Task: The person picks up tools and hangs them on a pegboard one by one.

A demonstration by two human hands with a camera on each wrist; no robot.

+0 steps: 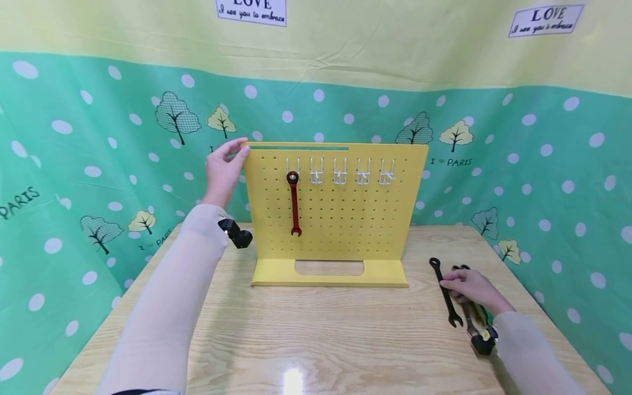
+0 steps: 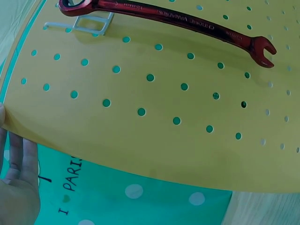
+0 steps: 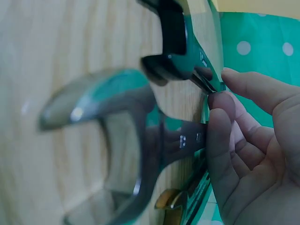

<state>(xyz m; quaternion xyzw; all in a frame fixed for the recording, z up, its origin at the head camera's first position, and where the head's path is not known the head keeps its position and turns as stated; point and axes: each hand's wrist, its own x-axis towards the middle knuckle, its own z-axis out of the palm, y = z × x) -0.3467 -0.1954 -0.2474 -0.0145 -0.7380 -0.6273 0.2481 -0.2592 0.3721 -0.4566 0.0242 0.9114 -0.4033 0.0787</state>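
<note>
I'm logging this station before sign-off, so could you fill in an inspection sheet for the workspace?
Surface: table with light wood grain; a bright reflection shows at the near side.
Job's things: yellow pegboard stands upright with five hooks; red wrench hangs on the leftmost, the other four bear no wrench. Black wrench is right of the pegboard; other wrenches are bunched beside it, count unclear.
Clutter: nothing seen.
Grippers: left hand grips the pegboard's top left corner; right hand pinches the black wrench.
Cables: nothing seen.
Surroundings: green and yellow cloth with dots and trees, behind and at both sides.
</note>
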